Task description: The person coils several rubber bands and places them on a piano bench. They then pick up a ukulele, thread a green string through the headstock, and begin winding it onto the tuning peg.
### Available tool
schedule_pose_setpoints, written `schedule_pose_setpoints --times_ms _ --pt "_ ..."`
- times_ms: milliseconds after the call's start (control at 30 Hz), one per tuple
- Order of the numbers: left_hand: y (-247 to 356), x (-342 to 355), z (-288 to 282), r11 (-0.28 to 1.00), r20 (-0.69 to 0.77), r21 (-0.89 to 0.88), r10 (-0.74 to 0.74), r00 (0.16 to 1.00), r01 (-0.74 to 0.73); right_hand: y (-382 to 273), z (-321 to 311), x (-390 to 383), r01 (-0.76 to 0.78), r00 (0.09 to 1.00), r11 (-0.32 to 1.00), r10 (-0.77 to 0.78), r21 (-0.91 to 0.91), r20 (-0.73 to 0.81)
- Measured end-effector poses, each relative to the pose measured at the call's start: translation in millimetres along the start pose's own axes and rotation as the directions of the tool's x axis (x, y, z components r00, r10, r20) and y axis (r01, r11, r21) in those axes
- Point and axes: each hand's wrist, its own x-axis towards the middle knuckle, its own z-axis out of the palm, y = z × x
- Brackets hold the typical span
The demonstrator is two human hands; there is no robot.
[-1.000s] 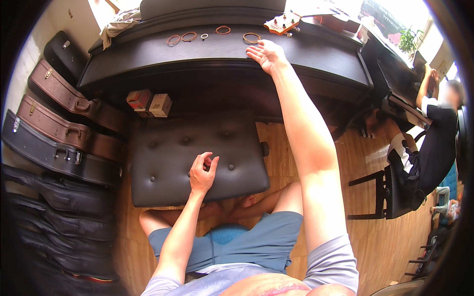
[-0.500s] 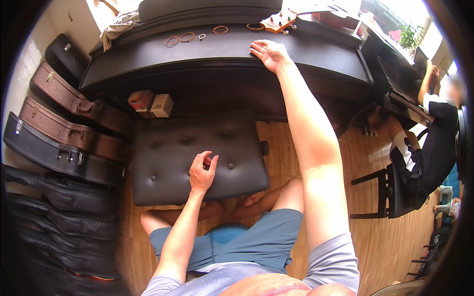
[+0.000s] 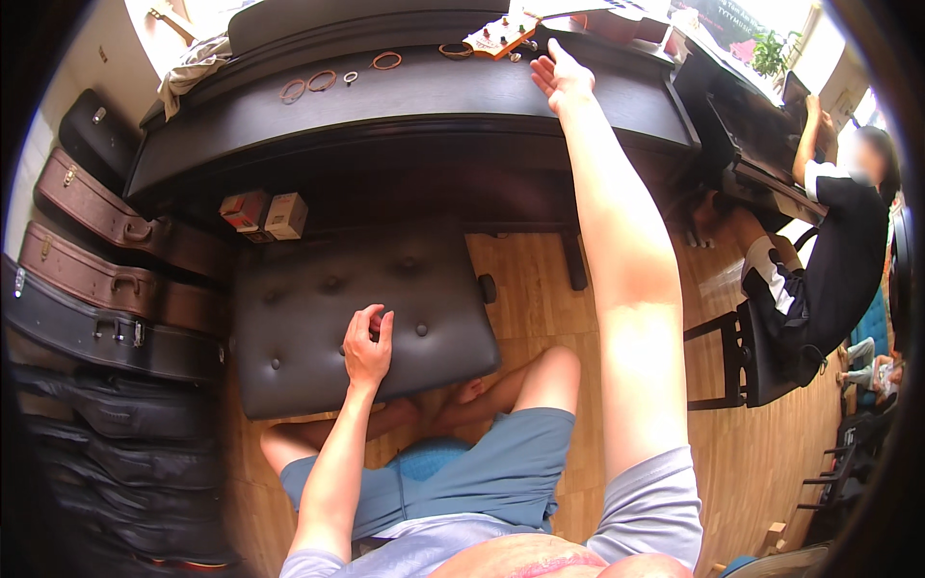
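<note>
My right hand (image 3: 564, 79) reaches out over the right part of a closed dark piano (image 3: 405, 91), palm up, fingers stretched and holding nothing. Just left of it lies a guitar headstock (image 3: 497, 37) with tuning pegs; the rest of the instrument is lost in glare. Left of the headstock sit a dark coil (image 3: 456, 54), a copper-coloured string coil (image 3: 386, 67), a small pale ring (image 3: 350, 83) and two more reddish coils (image 3: 321, 89). Over the black padded bench (image 3: 332, 286) hovers my left hand (image 3: 368, 349), empty, its fingers loosely curved and thumb apart.
Instrument cases (image 3: 87, 265) and soft black bags (image 3: 125, 453) are stacked along the left. Small boxes (image 3: 286, 217) stand behind the bench. At right, another person (image 3: 848, 231) sits on a black chair (image 3: 756, 356) beside a second dark piano. A cloth (image 3: 196, 75) hangs at the piano's far left.
My right hand has moved right and farther out, now to the right of the headstock. My left hand keeps nearly the same pose over the bench. The whole view has shifted slightly.
</note>
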Motion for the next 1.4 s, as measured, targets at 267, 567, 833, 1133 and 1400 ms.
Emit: schedule_pose_setpoints --times_ms 267,567,833,1133,1400 --pt "1.8 4.3 5.9 0.999 0.027 0.022 0.031 0.999 -0.031 -8.8 27.6 87.5 -0.025 0.996 0.956 -0.002 0.293 0.090" --pt "0.8 8.3 4.1 0.995 0.032 0.086 0.055 0.998 -0.057 -17.9 64.4 106.6 -0.080 0.951 0.866 -0.081 0.493 0.297" --pt "-0.2 8.8 5.7 0.994 0.043 0.087 0.060 0.997 -0.063 -29.8 60.8 130.4 -0.022 0.990 0.885 -0.046 0.466 0.134" --pt "-1.4 4.9 -0.7 0.993 0.024 0.075 0.095 0.995 -0.096 -65.6 53.8 45.6 -0.016 0.971 0.954 -0.057 0.300 0.233" --pt "-5.1 -2.9 -11.9 0.993 -0.029 0.051 0.104 0.994 -0.103 -94.0 58.4 -91.8 -0.020 0.917 0.952 -0.103 0.304 0.385"
